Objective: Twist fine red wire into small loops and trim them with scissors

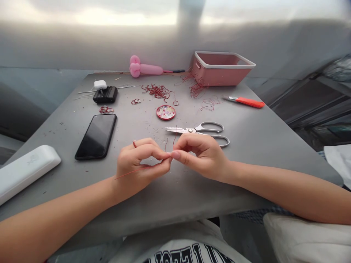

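Note:
Fingertip to fingertip, my two hands meet above the near middle of the grey table. My left hand (145, 160) pinches a thin red string (131, 171), one end of which trails across the palm toward the wrist. My right hand (199, 155) is also closed in a pinch on the string, thumb against forefinger. Two short string ends stick up between the hands. What lies right between the fingertips is hidden. A red ring circles a finger of my left hand. Grey-handled scissors (203, 128) lie just behind my right hand, partly covered by it.
Behind the hands sit a red dish of beads (166, 113), a pile of red string pieces (157, 91) and a pink basket (219, 75). An orange utility knife (250, 102) lies right. Left are a phone (97, 137), a black device (105, 95) and a long white case (30, 171).

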Demonstrator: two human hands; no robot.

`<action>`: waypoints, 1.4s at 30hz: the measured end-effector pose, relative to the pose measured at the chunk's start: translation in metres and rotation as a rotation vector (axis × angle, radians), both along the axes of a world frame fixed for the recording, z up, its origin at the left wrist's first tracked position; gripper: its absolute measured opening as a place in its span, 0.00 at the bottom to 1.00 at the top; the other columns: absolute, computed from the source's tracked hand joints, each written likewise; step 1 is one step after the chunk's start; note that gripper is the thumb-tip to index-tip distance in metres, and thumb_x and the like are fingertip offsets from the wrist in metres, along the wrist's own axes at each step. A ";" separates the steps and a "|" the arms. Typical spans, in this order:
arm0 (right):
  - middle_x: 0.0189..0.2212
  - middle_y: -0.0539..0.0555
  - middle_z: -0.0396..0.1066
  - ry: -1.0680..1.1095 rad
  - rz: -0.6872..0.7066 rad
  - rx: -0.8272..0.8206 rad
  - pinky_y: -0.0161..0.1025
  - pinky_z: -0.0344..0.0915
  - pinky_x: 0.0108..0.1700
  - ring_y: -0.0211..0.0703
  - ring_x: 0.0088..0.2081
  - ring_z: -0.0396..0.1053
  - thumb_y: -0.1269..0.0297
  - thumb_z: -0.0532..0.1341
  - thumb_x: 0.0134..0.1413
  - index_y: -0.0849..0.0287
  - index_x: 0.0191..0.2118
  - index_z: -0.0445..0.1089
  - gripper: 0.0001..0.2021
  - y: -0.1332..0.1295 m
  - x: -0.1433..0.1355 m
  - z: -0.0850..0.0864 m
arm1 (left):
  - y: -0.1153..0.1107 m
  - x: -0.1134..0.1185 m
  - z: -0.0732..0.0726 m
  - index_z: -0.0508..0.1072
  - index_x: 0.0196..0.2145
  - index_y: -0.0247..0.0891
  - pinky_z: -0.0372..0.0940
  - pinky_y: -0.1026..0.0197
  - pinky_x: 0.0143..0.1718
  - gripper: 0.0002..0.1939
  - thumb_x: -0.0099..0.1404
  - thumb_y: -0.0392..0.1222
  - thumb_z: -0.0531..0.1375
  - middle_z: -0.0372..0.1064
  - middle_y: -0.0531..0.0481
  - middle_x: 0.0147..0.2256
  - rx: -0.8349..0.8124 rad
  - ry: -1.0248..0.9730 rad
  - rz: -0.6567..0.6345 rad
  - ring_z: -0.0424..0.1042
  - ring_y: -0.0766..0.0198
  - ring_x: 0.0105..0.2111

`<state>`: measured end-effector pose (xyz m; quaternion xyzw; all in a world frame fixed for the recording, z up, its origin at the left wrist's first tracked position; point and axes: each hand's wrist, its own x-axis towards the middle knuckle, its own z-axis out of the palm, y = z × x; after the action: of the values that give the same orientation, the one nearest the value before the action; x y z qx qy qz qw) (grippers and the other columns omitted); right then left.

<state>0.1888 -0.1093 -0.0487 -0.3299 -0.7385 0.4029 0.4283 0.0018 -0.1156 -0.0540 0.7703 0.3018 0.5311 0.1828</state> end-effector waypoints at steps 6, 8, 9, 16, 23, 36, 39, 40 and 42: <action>0.22 0.49 0.66 -0.044 -0.008 -0.014 0.34 0.57 0.26 0.33 0.24 0.59 0.58 0.60 0.61 0.60 0.28 0.71 0.13 0.001 0.001 0.001 | 0.000 0.000 0.000 0.72 0.24 0.39 0.64 0.67 0.22 0.10 0.53 0.26 0.66 0.68 0.57 0.21 -0.007 -0.002 0.016 0.67 0.72 0.20; 0.22 0.49 0.66 -0.042 0.001 -0.022 0.34 0.58 0.27 0.33 0.24 0.60 0.60 0.61 0.60 0.61 0.28 0.71 0.12 0.001 0.002 0.001 | 0.001 0.000 0.000 0.72 0.24 0.39 0.64 0.67 0.21 0.10 0.53 0.26 0.66 0.69 0.57 0.21 -0.006 -0.006 0.012 0.67 0.72 0.20; 0.23 0.49 0.66 -0.029 0.011 -0.024 0.33 0.58 0.27 0.33 0.25 0.61 0.60 0.64 0.58 0.61 0.29 0.71 0.11 0.001 0.002 0.001 | 0.001 0.000 0.000 0.72 0.24 0.39 0.64 0.67 0.21 0.10 0.52 0.26 0.66 0.69 0.57 0.21 -0.008 -0.007 0.013 0.68 0.72 0.20; 0.21 0.48 0.64 -0.082 0.000 0.031 0.34 0.57 0.27 0.32 0.24 0.59 0.59 0.58 0.62 0.60 0.28 0.70 0.14 0.001 0.000 0.001 | 0.000 0.000 -0.001 0.72 0.24 0.38 0.63 0.67 0.22 0.10 0.53 0.26 0.66 0.68 0.57 0.20 -0.017 -0.015 0.009 0.67 0.72 0.20; 0.29 0.53 0.73 -0.460 -0.077 0.074 0.37 0.62 0.34 0.39 0.31 0.67 0.56 0.59 0.59 0.60 0.34 0.73 0.12 0.032 0.038 0.023 | 0.001 -0.002 0.001 0.74 0.25 0.39 0.66 0.65 0.24 0.10 0.53 0.26 0.67 0.72 0.56 0.22 -0.063 -0.037 0.013 0.69 0.70 0.21; 0.39 0.56 0.72 -1.242 -0.083 -0.032 0.40 0.60 0.35 0.49 0.39 0.68 0.60 0.60 0.48 0.56 0.39 0.71 0.11 0.061 0.088 0.030 | 0.002 -0.004 0.000 0.74 0.24 0.40 0.65 0.63 0.24 0.10 0.54 0.26 0.66 0.70 0.55 0.21 -0.180 -0.116 0.044 0.68 0.69 0.22; 0.34 0.54 0.71 -1.255 -0.132 0.021 0.40 0.57 0.32 0.47 0.35 0.65 0.62 0.59 0.46 0.57 0.35 0.67 0.08 0.060 0.083 0.031 | 0.003 -0.005 0.000 0.75 0.24 0.40 0.65 0.63 0.24 0.09 0.53 0.27 0.66 0.70 0.55 0.21 -0.201 -0.140 0.053 0.67 0.69 0.22; 0.34 0.54 0.71 -1.238 -0.146 0.038 0.40 0.57 0.32 0.46 0.34 0.65 0.63 0.60 0.46 0.57 0.35 0.66 0.08 0.060 0.083 0.032 | 0.003 -0.006 0.000 0.75 0.24 0.40 0.65 0.63 0.24 0.08 0.54 0.28 0.66 0.70 0.55 0.21 -0.211 -0.147 0.051 0.67 0.69 0.22; 0.34 0.52 0.71 -1.181 -0.172 0.088 0.39 0.56 0.32 0.44 0.34 0.65 0.64 0.60 0.46 0.56 0.35 0.64 0.08 0.060 0.083 0.034 | 0.004 -0.006 0.000 0.75 0.24 0.40 0.66 0.64 0.24 0.08 0.54 0.28 0.66 0.71 0.55 0.21 -0.243 -0.162 0.048 0.68 0.69 0.22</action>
<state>0.2716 -0.0489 -0.0150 -0.5386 -0.8383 0.0841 -0.0102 -0.0044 -0.1118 -0.0539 0.6896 0.3664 0.5554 0.2859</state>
